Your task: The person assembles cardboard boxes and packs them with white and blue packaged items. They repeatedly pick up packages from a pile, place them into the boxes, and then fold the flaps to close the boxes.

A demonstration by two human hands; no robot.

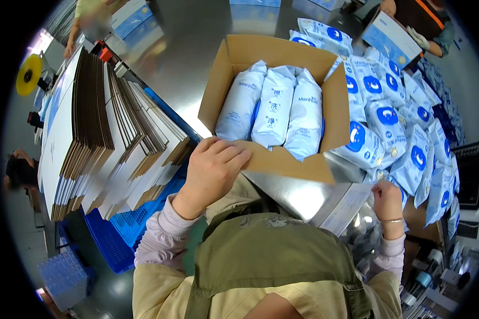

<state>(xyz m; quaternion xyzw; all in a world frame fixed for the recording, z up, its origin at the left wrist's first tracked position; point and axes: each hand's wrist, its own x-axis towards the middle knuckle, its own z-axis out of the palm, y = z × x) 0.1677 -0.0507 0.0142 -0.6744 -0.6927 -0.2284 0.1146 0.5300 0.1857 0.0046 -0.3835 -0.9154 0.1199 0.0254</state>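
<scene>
An open cardboard box (338, 106) stands on the metal table in front of me, its flaps raised and folded out. Three pale blue soft packs (273, 106) lie side by side in it. My left hand (214, 169) is closed over the box's near flap at the left corner. Lower right, my right hand (388, 202) is curled closed beside the upper end of a white printed piece (346, 211). What those fingers hold, if anything, is hidden. Grey, shiny crumpled material (363, 229) lies just below that hand.
Flattened cartons (96, 143) stand in a thick row at left, over blue plastic crates (109, 242). Loose soft packs (386, 125) pile up at right. Two other people work at the far side; one person's gloved hand (418, 38) touches a white-and-blue box (391, 40).
</scene>
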